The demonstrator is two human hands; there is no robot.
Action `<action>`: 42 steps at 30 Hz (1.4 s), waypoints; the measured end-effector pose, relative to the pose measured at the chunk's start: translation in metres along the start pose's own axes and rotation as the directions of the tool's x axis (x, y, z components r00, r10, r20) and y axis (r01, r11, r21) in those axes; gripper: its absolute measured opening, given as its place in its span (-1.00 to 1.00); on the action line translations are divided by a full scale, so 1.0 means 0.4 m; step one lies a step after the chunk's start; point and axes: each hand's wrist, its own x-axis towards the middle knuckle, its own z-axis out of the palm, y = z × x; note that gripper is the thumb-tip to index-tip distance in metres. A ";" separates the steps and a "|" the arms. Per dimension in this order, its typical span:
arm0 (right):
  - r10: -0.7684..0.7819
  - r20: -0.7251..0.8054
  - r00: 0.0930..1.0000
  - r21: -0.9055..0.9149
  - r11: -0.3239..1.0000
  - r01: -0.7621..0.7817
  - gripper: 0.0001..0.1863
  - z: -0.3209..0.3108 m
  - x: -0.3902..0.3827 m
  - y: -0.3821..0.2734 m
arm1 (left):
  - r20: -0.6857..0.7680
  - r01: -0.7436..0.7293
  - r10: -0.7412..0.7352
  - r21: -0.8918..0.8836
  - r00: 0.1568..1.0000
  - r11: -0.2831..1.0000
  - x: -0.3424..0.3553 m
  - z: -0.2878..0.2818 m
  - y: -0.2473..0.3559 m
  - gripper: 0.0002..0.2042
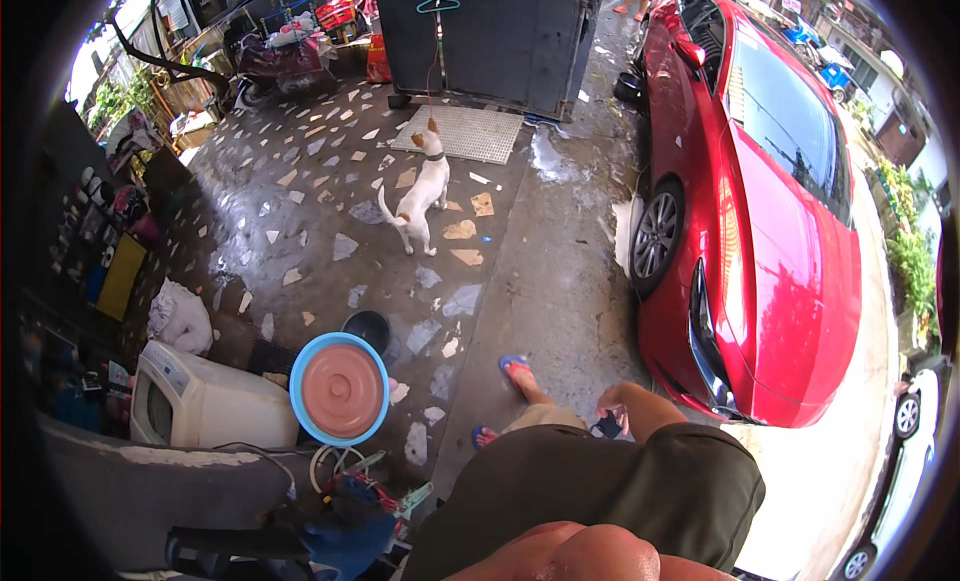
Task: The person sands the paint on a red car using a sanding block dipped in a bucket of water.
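Below the front of the red car, my right hand hangs beside my body, fingers curled around a small dark object whose kind I cannot make out. My left hand is out of the picture. My feet, in blue and red flip-flops, stand on the concrete strip. Ahead, a white dog with brown ears and a dark collar faces away from me. A thin red cord runs up from near its head toward a dark metal cabinet.
On my left stand a blue basin with a brownish lid in it, a black bucket and a white washing machine. A pale grated mat lies before the cabinet. Clothes pegs and hoses hang by the low wall. The stone-patched floor looks wet.
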 end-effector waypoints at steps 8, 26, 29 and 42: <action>-0.050 -0.053 0.997 0.243 0.968 0.062 -0.39 0.027 -0.034 -0.038 | 0.000 -0.022 0.022 0.074 1.000 0.997 -0.014 0.022 0.051 -0.77; -0.026 -0.054 0.998 0.208 0.978 0.036 -0.39 0.033 -0.026 -0.043 | -0.013 0.020 -0.018 0.148 1.000 0.989 0.005 0.025 0.040 -0.77; -0.008 -0.073 0.997 0.286 0.958 0.028 -0.42 0.017 0.026 -0.029 | -0.008 0.026 -0.025 0.164 1.000 0.986 0.007 0.035 0.042 -0.77; -0.129 -0.199 0.971 0.264 0.947 0.180 -0.69 -0.025 0.007 0.002 | -0.010 0.046 -0.045 0.212 0.999 0.976 0.010 0.054 0.039 -0.76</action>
